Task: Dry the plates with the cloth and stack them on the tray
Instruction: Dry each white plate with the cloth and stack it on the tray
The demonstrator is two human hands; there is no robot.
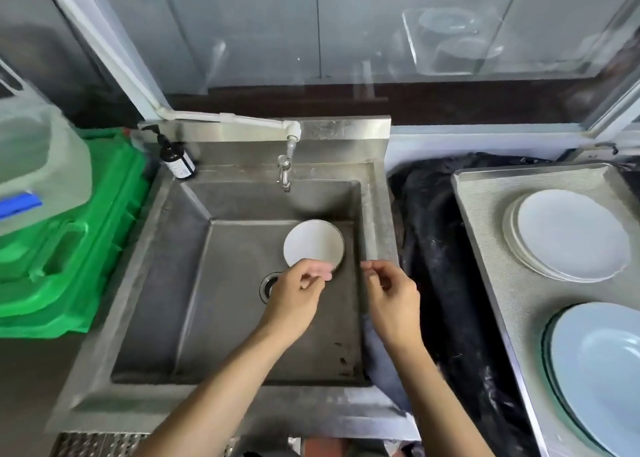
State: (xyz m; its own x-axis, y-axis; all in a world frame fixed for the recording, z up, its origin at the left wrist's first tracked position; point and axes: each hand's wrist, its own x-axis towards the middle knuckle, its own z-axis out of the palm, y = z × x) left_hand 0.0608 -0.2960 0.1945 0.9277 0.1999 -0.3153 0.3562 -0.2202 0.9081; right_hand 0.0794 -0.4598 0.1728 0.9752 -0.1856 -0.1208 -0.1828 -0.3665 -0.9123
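A small white plate (313, 243) sits in the steel sink (242, 318), near its back right corner. My left hand (298, 292) reaches over the basin; its curled, blurred fingertips overlap the plate's lower rim, and I cannot tell whether they grip it. My right hand (393, 300) hovers over the sink's right rim with loosely curled fingers and holds nothing. A grey-blue cloth (379, 351) hangs over that rim, partly under my right forearm. On the right, a steel tray (491, 235) carries a stack of white plates (571, 238) and a stack of larger pale blue plates (602, 363).
A tap (284, 169) stands over the basin's back edge, and a dark soap pump bottle (176, 160) sits at the back left. Green crates (69, 242) stand left of the sink. Black plastic sheeting (440, 248) fills the gap between sink and tray. The drain (268, 283) lies beside my left hand.
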